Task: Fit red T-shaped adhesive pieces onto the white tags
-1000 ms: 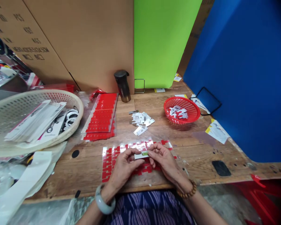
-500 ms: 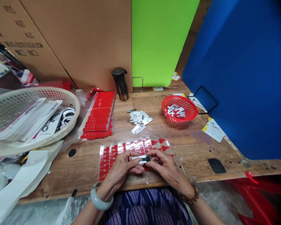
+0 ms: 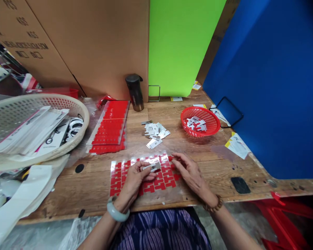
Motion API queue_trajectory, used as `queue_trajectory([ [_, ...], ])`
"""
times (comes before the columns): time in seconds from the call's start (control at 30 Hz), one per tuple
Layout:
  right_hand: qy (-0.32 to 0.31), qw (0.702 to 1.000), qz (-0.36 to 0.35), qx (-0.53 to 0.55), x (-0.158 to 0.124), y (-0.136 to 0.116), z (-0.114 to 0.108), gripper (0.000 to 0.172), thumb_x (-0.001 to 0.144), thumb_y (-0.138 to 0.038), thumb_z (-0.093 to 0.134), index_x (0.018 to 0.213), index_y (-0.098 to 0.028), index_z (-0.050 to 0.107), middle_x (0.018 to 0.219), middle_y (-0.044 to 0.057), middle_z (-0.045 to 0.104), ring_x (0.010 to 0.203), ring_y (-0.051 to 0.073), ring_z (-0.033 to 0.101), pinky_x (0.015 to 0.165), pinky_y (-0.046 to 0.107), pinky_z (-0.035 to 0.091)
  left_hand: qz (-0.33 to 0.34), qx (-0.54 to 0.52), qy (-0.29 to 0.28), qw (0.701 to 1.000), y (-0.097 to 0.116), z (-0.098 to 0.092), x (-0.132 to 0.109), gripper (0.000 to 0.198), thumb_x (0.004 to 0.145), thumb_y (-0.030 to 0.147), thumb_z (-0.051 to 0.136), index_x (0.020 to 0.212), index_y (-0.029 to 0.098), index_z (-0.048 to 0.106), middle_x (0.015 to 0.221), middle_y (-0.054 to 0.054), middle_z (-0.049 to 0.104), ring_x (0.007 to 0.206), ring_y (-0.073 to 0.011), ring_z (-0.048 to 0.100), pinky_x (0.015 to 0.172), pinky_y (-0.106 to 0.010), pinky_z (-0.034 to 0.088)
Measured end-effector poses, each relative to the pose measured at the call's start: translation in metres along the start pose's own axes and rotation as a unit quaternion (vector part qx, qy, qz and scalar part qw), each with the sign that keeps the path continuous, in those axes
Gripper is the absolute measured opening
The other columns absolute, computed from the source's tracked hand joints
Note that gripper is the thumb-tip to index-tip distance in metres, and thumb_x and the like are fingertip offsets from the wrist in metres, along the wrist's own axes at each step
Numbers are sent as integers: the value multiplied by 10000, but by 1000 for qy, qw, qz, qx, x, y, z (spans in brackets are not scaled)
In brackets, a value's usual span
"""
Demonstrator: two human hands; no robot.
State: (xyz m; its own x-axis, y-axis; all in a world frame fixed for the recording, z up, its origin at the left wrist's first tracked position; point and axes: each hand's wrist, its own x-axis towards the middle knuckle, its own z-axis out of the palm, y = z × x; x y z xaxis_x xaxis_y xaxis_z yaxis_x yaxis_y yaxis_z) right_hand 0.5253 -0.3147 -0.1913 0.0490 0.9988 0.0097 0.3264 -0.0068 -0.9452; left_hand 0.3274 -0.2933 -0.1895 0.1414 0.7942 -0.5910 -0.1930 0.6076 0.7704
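Note:
A small flat silver metal plate (image 3: 154,167) is pinched between the thumb and fingers of my left hand (image 3: 135,177), just above a clear sheet of red stickers (image 3: 168,172). My right hand (image 3: 191,173) is over the right end of that sheet, thumb and index finger slightly apart beside the red stickers there. I see nothing held in it. Beyond the sheet lies a loose pile of similar metal plates (image 3: 156,131). A red plastic basket (image 3: 214,121) to the right holds more plates, some with red on them.
Stacked red sticker sheets (image 3: 111,121) lie left of the pile. A dark tumbler (image 3: 135,93) stands behind, against cardboard (image 3: 94,45). A large cream basket (image 3: 67,99) with printed cards occupies the left. Green (image 3: 182,48) and blue (image 3: 263,97) panels rise at the back and right.
My right hand has let go of the metal plate and moved right to the sheet's end. My left hand keeps the plate, now slightly left and farther from me.

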Motion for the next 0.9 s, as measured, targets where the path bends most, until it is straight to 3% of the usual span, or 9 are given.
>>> queue_trajectory([
  [0.13, 6, 988, -82, -134, 23, 1, 1, 178, 874, -210, 479, 951, -196, 638, 917, 66, 618, 847, 190, 574, 779, 317, 434, 28, -9, 32, 999, -3, 2, 12, 258, 695, 156, 737, 852, 129, 534, 627, -49, 701, 584, -147, 697, 563, -170, 554],
  [0.37, -15, 960, -88, -266, 40, 7, 19, 150, 827, -105, 477, 807, -174, 608, 796, 41, 568, 727, 161, 526, 669, 267, 384, 48, 6, 14, 999, -9, -2, 16, 271, 706, 187, 731, 883, 131, 535, 659, -48, 699, 644, -168, 709, 604, -201, 565],
  [0.57, -6, 958, -62, -278, 45, 8, 23, 130, 788, -101, 471, 727, -184, 549, 745, 24, 559, 684, 157, 506, 622, 256, 350, 55, -6, 15, 998, -6, -1, 20, 279, 698, 214, 739, 891, 132, 556, 672, -52, 704, 626, -160, 703, 610, -216, 565],
  [0.77, 20, 960, -77, -268, 38, 6, 27, 144, 820, -108, 447, 854, -179, 567, 837, 59, 569, 770, 190, 521, 676, 283, 380, 127, -28, 22, 991, 6, 14, 35, 224, 743, 220, 690, 905, 131, 561, 751, -67, 714, 701, -163, 705, 676, -251, 567],
  [0.9, 32, 963, -61, -259, 33, 5, 30, 190, 853, -128, 432, 778, -184, 598, 793, 57, 552, 719, 184, 517, 659, 288, 383, 135, -22, 27, 990, 6, 24, 46, 164, 770, 161, 645, 902, 132, 552, 741, -52, 697, 710, -153, 703, 695, -251, 561],
])
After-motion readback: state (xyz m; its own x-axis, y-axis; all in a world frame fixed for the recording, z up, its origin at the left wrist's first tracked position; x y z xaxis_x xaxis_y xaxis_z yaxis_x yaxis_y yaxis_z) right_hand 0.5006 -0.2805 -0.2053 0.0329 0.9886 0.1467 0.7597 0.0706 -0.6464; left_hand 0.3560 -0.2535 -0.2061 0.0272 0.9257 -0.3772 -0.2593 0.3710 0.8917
